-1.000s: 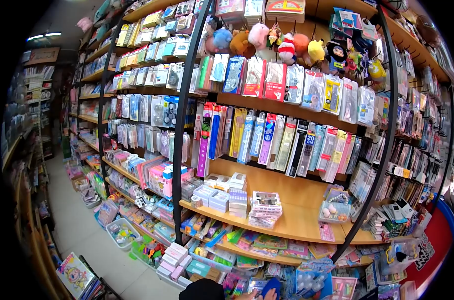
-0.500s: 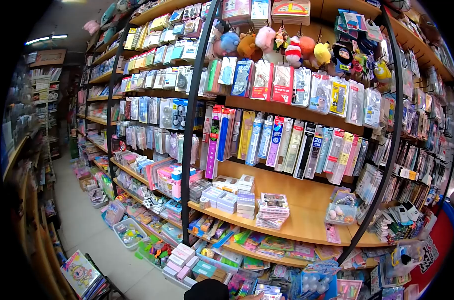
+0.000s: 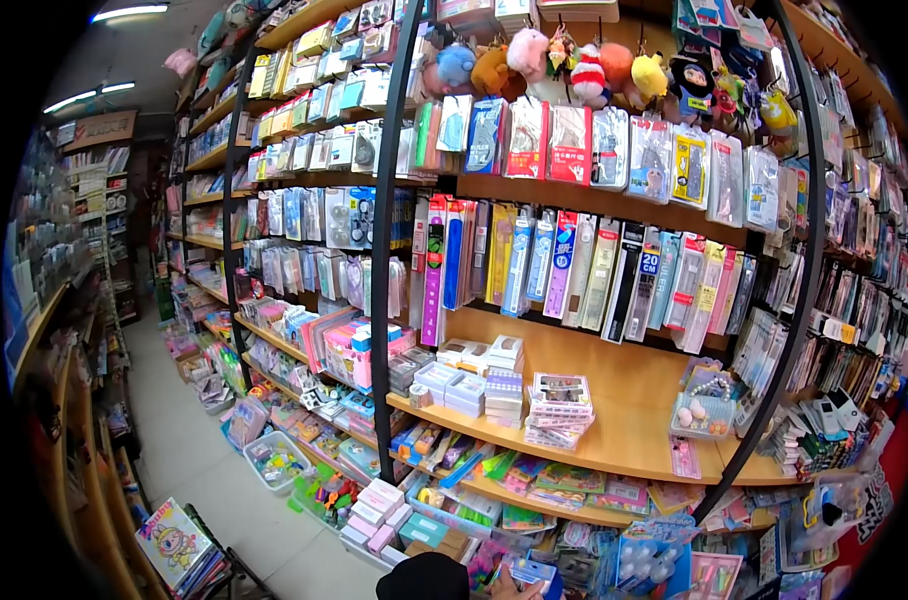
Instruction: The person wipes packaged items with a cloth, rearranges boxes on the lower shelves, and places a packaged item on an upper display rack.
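Note:
At the bottom edge, part of one hand shows, which I take for my right hand (image 3: 515, 588). Its fingers are closed against the left side of a small blue-and-white package (image 3: 542, 577); the palm and the rest of the grip are cut off by the frame. My left hand is out of view. Just left of the fingers is a rounded black shape (image 3: 424, 578) that I cannot identify. To the right stands a blue box with clear round balls (image 3: 642, 562). Stacked small white and pink boxes (image 3: 378, 508) lie to the left.
A tall shelf unit with black posts (image 3: 385, 230) holds hanging rulers (image 3: 559, 265), packaged stationery and plush charms (image 3: 529, 52). Stacked boxes (image 3: 559, 405) sit on the wooden shelf. Left runs a tiled aisle (image 3: 199, 440) with a bin of small items (image 3: 277, 462) and magazines (image 3: 177, 545).
My view has tilted up slightly and turned a little left, so the shelves sit lower and farther right. More of the hand shows beside the blue-and-white package.

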### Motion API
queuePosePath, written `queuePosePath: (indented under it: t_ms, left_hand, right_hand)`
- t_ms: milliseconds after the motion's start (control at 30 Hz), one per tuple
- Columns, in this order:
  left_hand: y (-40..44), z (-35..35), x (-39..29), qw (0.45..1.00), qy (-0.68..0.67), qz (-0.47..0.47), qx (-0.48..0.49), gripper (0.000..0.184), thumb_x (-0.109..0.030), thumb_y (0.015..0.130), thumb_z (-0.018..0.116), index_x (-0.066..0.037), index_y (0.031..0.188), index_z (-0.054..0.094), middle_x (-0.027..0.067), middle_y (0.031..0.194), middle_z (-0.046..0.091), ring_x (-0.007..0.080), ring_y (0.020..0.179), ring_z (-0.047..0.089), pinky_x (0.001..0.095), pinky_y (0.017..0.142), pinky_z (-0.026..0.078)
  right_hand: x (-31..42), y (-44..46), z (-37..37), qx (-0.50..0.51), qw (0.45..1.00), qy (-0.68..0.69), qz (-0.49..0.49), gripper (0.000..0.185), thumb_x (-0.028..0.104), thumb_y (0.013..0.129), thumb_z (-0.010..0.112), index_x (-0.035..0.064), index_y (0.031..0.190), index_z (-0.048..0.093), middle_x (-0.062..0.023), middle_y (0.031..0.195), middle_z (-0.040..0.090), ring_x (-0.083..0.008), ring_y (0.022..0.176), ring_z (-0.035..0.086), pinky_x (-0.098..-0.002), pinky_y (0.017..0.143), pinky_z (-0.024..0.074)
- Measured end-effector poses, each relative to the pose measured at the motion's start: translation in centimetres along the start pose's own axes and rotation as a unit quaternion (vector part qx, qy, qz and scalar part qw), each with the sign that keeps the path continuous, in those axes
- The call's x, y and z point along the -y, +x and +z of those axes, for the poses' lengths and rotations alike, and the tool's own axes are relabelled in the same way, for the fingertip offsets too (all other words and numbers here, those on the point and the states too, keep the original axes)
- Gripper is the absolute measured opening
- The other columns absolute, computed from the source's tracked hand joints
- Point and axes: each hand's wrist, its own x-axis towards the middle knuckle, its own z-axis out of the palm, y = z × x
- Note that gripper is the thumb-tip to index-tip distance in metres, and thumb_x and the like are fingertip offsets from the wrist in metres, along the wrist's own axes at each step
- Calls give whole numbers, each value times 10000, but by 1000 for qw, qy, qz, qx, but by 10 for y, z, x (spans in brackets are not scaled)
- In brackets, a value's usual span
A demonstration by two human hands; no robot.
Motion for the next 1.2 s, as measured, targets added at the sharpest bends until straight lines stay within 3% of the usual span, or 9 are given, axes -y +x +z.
queuePosePath:
  t_ms: [200,400,667,733,767,900,933,1000,1200]
  left_hand:
    - [19,-9,-13,953,-190,-159,177,810,-440,813,579,31,1349,196,238,1277,378,327,1190,379,404,970,339]
    - [36,-15,-39,698,-492,-396,338,792,-444,814,570,31,1344,221,238,1310,338,335,1231,317,436,1002,286]
    - [41,-30,-31,562,-573,-509,312,771,-449,817,558,30,1338,254,238,1355,286,346,1287,234,477,1046,215]
    - [40,-12,16,480,-646,-460,374,354,-362,871,542,-54,1036,594,46,906,650,162,755,621,282,683,509]
    - [53,-46,-30,527,-603,-503,326,407,-459,860,529,-71,931,632,19,751,643,127,619,594,237,596,490]
    - [61,-66,-57,522,-600,-478,374,419,-450,868,516,-57,977,610,30,830,641,137,680,597,245,634,490]
    - [53,-46,-39,542,-584,-477,372,411,-466,870,504,-87,997,602,6,820,630,115,675,582,232,617,474]
    - [48,-36,-20,525,-564,-471,429,382,-476,872,492,-131,996,601,-26,770,608,90,644,559,220,582,450]
    - [53,-43,-29,482,-580,-481,448,496,-483,879,469,-97,1183,538,57,1019,637,163,809,628,296,732,507]
  right_hand:
    - [-17,15,7,-31,994,101,32,570,294,886,542,-59,1289,349,-187,1231,480,-266,1085,488,-318,902,398]
    - [-41,20,6,-97,952,262,122,590,321,905,504,-66,1308,313,-197,1261,451,-281,1109,470,-323,920,384]
    - [-25,-1,12,-117,991,6,-64,527,283,919,479,-54,1298,335,-174,1248,463,-263,1093,475,-321,914,384]
    - [-22,-8,23,-117,979,-84,-147,512,274,923,473,-51,1295,340,-169,1244,466,-258,1090,476,-320,912,384]
    - [-23,-9,27,-120,970,-112,-177,504,269,925,470,-50,1294,343,-166,1243,468,-256,1088,476,-320,911,384]
    - [-28,7,34,-160,954,-121,-223,474,251,932,457,-44,1288,354,-155,1236,474,-246,1080,479,-319,908,385]
    - [-53,36,20,-109,952,-153,-242,654,377,895,399,-10,1381,193,-219,1417,215,-370,1277,277,-398,1052,219]
    - [-47,40,10,-121,973,-129,-151,638,336,899,400,-36,1370,184,-220,1418,194,-343,1300,230,-370,1071,169]
    - [-45,56,-19,-192,969,149,33,394,280,937,419,-24,1187,453,-160,1088,551,-245,1012,513,-343,895,382]
